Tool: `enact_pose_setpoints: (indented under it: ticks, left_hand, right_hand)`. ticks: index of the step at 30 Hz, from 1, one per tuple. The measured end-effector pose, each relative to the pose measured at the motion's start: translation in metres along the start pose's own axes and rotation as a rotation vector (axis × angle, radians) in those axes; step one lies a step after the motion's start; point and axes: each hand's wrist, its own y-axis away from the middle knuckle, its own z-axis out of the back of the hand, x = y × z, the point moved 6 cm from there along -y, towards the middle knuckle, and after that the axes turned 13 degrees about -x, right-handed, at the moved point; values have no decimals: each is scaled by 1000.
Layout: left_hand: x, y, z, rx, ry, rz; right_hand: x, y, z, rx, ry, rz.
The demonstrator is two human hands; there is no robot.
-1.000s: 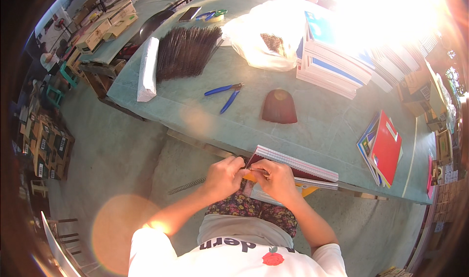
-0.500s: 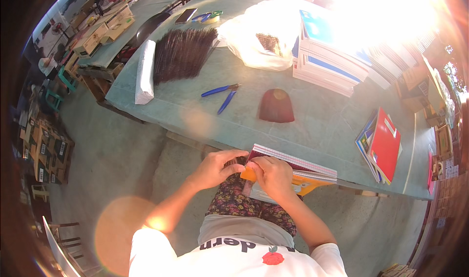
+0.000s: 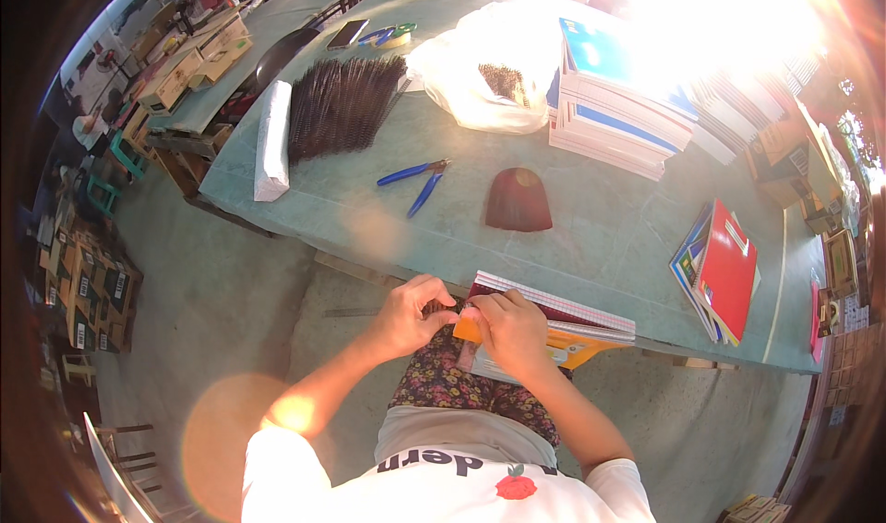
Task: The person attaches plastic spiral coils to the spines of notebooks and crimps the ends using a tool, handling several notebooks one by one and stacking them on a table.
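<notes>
At the table's near edge, a thick notebook [image 3: 591, 340] with an orange cover and white page edges is tilted over my lap. My right hand [image 3: 512, 331] grips its left part, thumb and fingers closed on it. Beside that same end, my left hand [image 3: 413, 318] has thumb and index finger drawn together in a pinch; whatever is between them is too small to make out. Beyond the hands lie a dark red rounded piece [image 3: 519, 200] and blue-handled wire cutters [image 3: 425, 182] with their handles apart.
Black spiral binding wires [image 3: 346, 108] lie beside a long white package [image 3: 273, 145]. Behind are a white plastic bag [image 3: 452, 76] with brown coils, a notebook stack [image 3: 609, 136], a phone [image 3: 348, 34] and scissors [image 3: 378, 36]. A red notebook [image 3: 727, 279] tops a small pile at right.
My left hand has shifted slightly back from the notebook's end, its fingers more curled. My right hand's fingers have moved a little toward the notebook's left corner. The notebook stays nearly in place.
</notes>
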Motion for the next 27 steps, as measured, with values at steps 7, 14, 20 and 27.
enact_pose_setpoints:
  ticks: [7, 14, 20, 27]
  left_hand:
    - [25, -4, 3, 371, -15, 209]
    - [11, -4, 3, 190, 44, 179]
    - [10, -8, -1, 163, 12, 84]
    - [17, -6, 1, 127, 78, 171]
  right_hand:
    - [-7, 1, 3, 9, -98, -23]
    - [-9, 1, 3, 47, -143, -177]
    - [-9, 1, 4, 14, -93, -95]
    - [-21, 4, -1, 173, -220, -237]
